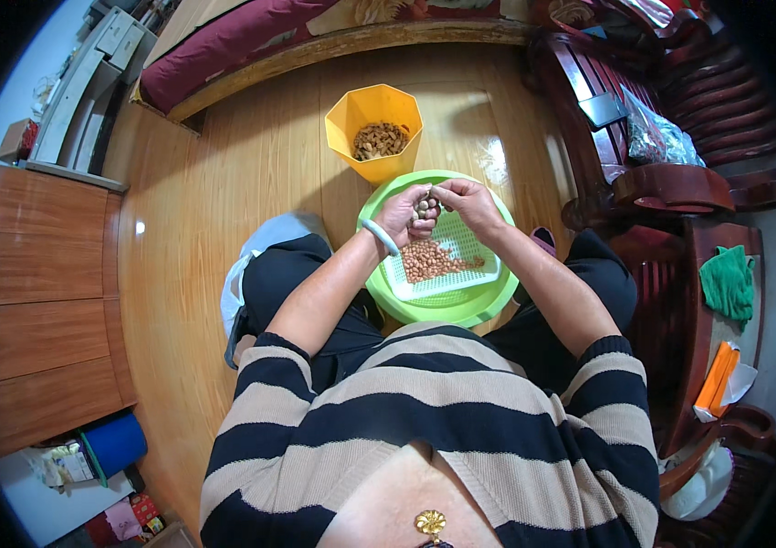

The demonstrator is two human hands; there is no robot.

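Observation:
My left hand (399, 216), with a pale bangle at its wrist, is curled around several unshelled peanuts (423, 208) that show between palm and fingers. My right hand (472, 206) meets its fingertips, thumb and forefinger pinched on a peanut there. Both hands are held over the far part of a round green basin (507, 297). Within the basin lies a pale rectangular plastic basket (418, 289). Reddish shelled peanut kernels (432, 260) are spread across the basket's bottom. Just beyond the basin stands a yellow bin (344, 124) partly filled with brown peanut shells (380, 141).
A whitish plastic bag (265, 239) lies against my left leg. Dark wooden seating on the right carries a phone-like flat device (603, 110), a clear bag (657, 132) and a green cloth (727, 284). Wooden cabinets (36, 274) line the left; a bed frame (333, 46) crosses the far side.

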